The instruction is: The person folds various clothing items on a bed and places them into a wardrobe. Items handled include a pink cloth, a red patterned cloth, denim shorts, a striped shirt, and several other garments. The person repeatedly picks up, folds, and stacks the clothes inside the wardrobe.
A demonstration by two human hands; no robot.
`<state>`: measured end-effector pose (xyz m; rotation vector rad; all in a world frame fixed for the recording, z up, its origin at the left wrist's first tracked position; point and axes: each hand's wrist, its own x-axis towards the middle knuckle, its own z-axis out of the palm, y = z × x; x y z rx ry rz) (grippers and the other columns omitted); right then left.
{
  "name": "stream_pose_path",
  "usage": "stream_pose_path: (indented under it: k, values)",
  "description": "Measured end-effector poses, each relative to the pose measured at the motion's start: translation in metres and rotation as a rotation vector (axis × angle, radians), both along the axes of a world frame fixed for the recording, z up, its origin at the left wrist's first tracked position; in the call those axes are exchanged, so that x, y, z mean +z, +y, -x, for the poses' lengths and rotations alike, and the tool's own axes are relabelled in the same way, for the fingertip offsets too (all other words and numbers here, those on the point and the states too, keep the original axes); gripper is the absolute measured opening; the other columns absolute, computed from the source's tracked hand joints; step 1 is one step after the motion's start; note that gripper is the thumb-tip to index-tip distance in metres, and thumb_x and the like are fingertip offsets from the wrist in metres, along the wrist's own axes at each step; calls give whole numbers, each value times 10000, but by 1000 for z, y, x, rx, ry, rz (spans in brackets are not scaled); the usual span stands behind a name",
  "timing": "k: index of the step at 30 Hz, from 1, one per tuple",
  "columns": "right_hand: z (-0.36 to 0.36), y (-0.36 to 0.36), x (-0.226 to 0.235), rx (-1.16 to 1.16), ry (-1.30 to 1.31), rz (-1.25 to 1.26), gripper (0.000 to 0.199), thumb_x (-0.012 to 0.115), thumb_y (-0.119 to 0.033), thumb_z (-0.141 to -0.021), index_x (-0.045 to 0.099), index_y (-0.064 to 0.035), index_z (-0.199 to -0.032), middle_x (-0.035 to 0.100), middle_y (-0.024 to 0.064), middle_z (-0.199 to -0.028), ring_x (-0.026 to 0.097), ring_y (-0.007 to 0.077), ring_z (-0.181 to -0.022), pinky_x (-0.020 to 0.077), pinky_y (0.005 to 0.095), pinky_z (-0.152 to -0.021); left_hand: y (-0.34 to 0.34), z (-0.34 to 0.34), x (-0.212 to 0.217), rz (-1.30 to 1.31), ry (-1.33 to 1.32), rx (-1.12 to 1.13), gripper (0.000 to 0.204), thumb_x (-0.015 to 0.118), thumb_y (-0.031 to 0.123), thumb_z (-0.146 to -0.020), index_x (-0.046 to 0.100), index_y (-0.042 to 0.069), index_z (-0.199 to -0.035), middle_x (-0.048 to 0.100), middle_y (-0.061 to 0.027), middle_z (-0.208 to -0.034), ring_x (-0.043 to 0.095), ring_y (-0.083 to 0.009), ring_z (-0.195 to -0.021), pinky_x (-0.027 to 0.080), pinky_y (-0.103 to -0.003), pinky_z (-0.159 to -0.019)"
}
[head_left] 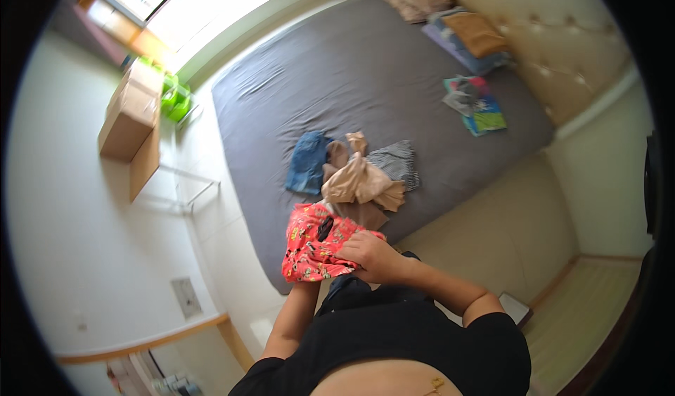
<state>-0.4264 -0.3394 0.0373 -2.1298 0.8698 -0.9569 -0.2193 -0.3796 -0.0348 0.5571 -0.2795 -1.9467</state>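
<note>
Head view, step: apparently handling the red printed garment by the near edge of the grey bed.
Right hand: fingers bent, grasping the garment's right side.
Left hand: hidden by cloth; cannot tell its grip.
Next move: calls for clearance from the clothes pile just beyond.
Room: sheet stretches far and right.

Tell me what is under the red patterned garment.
The left forearm runs up beneath the red patterned garment. The left hand and anything else underneath are covered by the fabric.
</note>
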Motion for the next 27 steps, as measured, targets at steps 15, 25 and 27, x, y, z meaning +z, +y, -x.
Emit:
stream_pose_path:
  k: [15,25,27]
  values:
    - [-47,155,90,-373,-564,-648,229,648,-119,-840,592,-12,-1035,638,51,-968,553,125,-932,443,307,-844,29,7,70,132,195,-1029,583,404,415,-940,352,31,-1375,380,-130,-1428,408,-319,-1266,314,-486,-1072]
    - [-92,191,116,-905,-1294,-585,368,594,-66,-867,512,-8,-1221,613,99,-1159,613,187,-1017,496,346,-902,18,36,87,59,354,-1589,643,534,389,-886,332,43,-1388,388,-122,-1421,399,-311,-1279,324,-486,-1067]
    - [-103,191,101,-1078,-1316,-569,369,594,-74,-872,510,-13,-1226,610,97,-1166,607,187,-1031,483,347,-921,13,51,69,60,424,-1734,706,591,417,-858,323,42,-1392,385,-115,-1423,393,-303,-1286,323,-478,-1069]
